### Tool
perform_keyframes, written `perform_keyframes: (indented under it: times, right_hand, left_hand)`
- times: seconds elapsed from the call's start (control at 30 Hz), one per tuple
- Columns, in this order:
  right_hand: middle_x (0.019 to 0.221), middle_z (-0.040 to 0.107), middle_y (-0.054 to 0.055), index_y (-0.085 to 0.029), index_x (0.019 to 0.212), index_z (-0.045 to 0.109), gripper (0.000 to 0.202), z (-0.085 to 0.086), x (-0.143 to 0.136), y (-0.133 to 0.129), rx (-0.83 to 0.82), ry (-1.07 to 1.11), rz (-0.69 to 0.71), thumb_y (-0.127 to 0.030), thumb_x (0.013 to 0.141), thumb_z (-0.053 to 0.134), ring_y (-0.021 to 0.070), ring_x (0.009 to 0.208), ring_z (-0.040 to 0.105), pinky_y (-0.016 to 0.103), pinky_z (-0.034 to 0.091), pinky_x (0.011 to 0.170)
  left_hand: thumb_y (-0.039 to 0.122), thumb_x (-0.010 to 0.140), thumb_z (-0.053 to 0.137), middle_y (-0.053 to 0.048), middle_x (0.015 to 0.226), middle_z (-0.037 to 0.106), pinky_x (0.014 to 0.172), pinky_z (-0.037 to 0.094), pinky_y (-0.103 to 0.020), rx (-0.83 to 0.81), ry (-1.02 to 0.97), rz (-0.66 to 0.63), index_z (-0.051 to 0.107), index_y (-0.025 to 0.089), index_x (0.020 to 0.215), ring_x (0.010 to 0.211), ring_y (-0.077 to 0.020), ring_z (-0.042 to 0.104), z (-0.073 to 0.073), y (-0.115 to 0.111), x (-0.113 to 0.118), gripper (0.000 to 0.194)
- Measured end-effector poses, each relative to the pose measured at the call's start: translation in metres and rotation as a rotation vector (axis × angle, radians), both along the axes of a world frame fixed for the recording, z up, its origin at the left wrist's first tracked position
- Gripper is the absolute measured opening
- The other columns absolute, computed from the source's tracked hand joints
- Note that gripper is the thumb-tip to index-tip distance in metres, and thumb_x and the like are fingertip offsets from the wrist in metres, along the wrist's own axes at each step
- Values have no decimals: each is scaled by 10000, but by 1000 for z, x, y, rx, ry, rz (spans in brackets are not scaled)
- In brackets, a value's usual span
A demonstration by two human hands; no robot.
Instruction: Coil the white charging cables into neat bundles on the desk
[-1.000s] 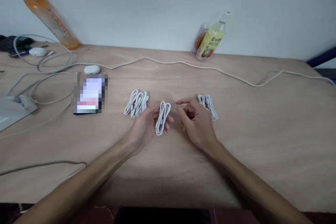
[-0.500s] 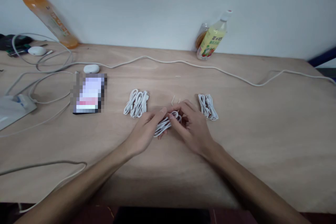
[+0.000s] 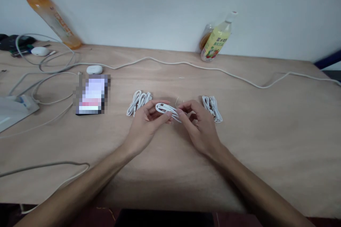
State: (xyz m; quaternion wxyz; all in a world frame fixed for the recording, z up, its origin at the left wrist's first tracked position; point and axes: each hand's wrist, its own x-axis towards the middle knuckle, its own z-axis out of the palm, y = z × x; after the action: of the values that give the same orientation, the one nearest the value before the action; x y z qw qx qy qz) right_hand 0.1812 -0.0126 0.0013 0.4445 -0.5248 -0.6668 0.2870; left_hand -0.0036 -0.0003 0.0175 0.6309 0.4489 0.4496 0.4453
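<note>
Spanning the fingertips of both hands, a coiled white cable (image 3: 161, 107) is pinched by the left hand (image 3: 145, 122) and the right hand (image 3: 199, 124), whose fingers hide its right end. Just beyond them lies a thin tie (image 3: 176, 102); leftward, a left bundle (image 3: 137, 98) is partly covered by the left fingers, while a right bundle (image 3: 212, 108) sits beside the right knuckles. Farther left is a pixelated phone (image 3: 93, 94). Past the fingers, a long cord (image 3: 186, 63) crosses the table (image 3: 165, 181), which extends nearer than the wrists.
</note>
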Motion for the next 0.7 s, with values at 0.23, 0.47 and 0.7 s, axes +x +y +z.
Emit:
perform_keyframes:
  times: [0.23,0.47,0.7]
  right_hand:
    - [1053,782,63,-238,1091,711,96,0,0,-2,65,-61,62,-273,1058,628,197,837,683,316,514,669]
    - [951,780,34,-233,1029,696,104,-1,0,0,6,8,52,-299,1055,620,184,791,695,300,524,679]
    - [861,751,10,-244,1002,669,110,-3,-1,1,-86,67,11,-330,1048,618,167,684,650,307,498,639]
  left_hand:
    - [299,870,861,-23,901,824,848,658,-311,42,-35,-53,744,157,1201,821,-166,780,-4,0,1,378]
    - [265,862,864,-31,974,836,846,659,-317,42,-49,-40,683,164,1254,863,-178,795,-2,0,0,443]
    - [278,840,882,-70,1071,838,883,650,-336,21,-67,-37,697,166,1176,968,-199,786,-7,-1,2,400]
